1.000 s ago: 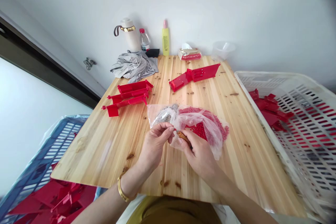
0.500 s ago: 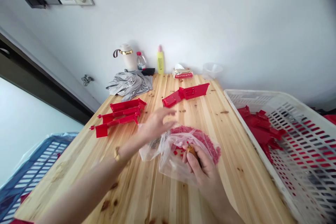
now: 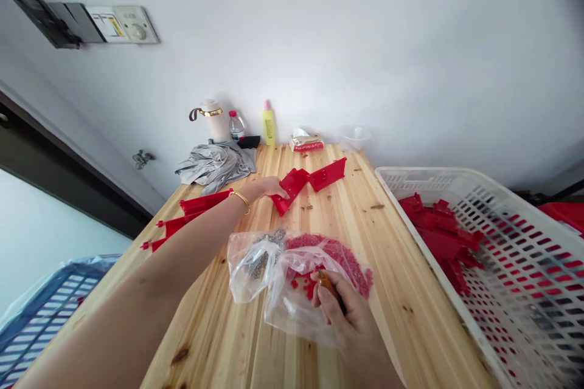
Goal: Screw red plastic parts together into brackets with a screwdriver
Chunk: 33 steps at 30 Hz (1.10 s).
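My left hand [image 3: 268, 188], a gold bangle on its wrist, stretches across the wooden table [image 3: 392, 237] and its fingers close on the near end of a long red plastic part [image 3: 292, 185]. A second red part [image 3: 327, 174] lies just beyond it. My right hand [image 3: 340, 310] rests low in the middle, closed around a small brown-handled tool [image 3: 326, 282]. That hand lies on a clear plastic bag [image 3: 292, 273] holding small red pieces and a clump of small metal pieces [image 3: 260, 254].
Three red parts [image 3: 191, 213] lie stacked under my left forearm. A white basket [image 3: 502, 243] with red parts stands at the right, a blue crate [image 3: 41, 322] at the lower left. A grey cloth [image 3: 214, 163], flask, bottles, tissue box and clear cup line the far edge.
My left hand left the bag and reached forward to the red part at mid-table. The right hand stayed on the bag with the tool. The view tilted upward.
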{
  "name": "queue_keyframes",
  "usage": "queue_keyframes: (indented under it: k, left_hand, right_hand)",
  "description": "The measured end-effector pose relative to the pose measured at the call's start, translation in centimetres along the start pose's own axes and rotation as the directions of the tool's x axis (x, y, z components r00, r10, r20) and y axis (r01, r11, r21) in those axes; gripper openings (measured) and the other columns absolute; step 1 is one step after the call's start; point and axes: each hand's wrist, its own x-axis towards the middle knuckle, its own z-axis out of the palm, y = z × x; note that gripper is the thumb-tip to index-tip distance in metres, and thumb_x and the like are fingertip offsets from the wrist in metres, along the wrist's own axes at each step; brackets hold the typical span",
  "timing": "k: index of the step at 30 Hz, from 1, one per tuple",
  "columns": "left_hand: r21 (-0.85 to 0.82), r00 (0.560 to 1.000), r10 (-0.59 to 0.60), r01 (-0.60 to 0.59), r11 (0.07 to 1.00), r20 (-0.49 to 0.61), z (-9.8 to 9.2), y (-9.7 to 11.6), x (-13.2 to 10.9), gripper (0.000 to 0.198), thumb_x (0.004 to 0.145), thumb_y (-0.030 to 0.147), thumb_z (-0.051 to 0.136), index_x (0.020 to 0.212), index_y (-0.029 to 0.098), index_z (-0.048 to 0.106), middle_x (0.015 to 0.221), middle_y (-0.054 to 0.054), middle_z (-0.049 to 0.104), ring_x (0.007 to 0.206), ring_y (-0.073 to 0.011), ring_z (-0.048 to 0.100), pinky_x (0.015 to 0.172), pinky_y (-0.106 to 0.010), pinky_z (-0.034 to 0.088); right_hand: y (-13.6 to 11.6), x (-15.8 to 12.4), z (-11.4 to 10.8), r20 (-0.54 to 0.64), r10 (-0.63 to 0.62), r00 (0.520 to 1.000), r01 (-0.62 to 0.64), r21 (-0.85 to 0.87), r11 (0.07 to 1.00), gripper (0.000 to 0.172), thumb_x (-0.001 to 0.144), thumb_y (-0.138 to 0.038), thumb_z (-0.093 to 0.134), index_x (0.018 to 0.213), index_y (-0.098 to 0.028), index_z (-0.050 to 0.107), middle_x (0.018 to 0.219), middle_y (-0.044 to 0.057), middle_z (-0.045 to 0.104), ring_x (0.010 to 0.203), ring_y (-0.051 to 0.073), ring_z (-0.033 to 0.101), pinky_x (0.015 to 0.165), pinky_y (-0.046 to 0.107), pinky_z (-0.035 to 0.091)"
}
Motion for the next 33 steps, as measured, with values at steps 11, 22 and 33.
queue_keyframes:
  k: [11, 22, 33]
  left_hand:
    - [-0.62, 0.953, 0.198, -0.299, 0.726, -0.228, 1.8, -2.2, -18.9, 0.037, 0.076, 0.027, 0.07, 0.111, 0.014, 0.067, 0.1, -0.006, 0.075, 0.088, -0.0214, 0.07, 0.077, -0.03, 0.055]
    - [-0.599, 0.905, 0.296, -0.424, 0.679, -0.305, 4.1, -1.6, -25.4, 0.035, 0.082, 0.022, 0.066, 0.117, 0.016, 0.065, 0.101, -0.006, 0.075, 0.084, -0.0185, 0.069, 0.074, -0.028, 0.055]
    - [-0.265, 0.815, 0.265, -0.446, 0.855, -0.515, 7.1, -0.6, -26.6, 0.027, 0.086, 0.012, 0.059, 0.111, 0.02, 0.064, 0.089, 0.0, 0.073, 0.075, -0.0148, 0.068, 0.071, -0.024, 0.053]
  right_hand:
    - [-3.5, 4.4, 1.6, 0.099, -0.176, 0.979, 0.196, -0.269, 0.943, 0.022, 0.101, -0.034, 0.048, 0.108, -0.023, 0.066, 0.091, 0.002, 0.075, 0.083, 0.019, 0.07, 0.075, 0.028, 0.052]
    - [-4.3, 4.5, 4.4, 0.154, -0.268, 0.951, 0.31, -0.455, 0.835, 0.017, 0.097, -0.02, 0.049, 0.101, -0.018, 0.066, 0.085, 0.002, 0.074, 0.073, 0.018, 0.068, 0.067, 0.027, 0.048]
    - [-4.1, 3.0, 4.8, 0.336, -0.416, 0.845, 0.411, -0.906, 0.104, 0.031, 0.091, -0.003, 0.048, 0.116, -0.008, 0.065, 0.088, 0.012, 0.071, 0.069, 0.025, 0.07, 0.053, 0.031, 0.047]
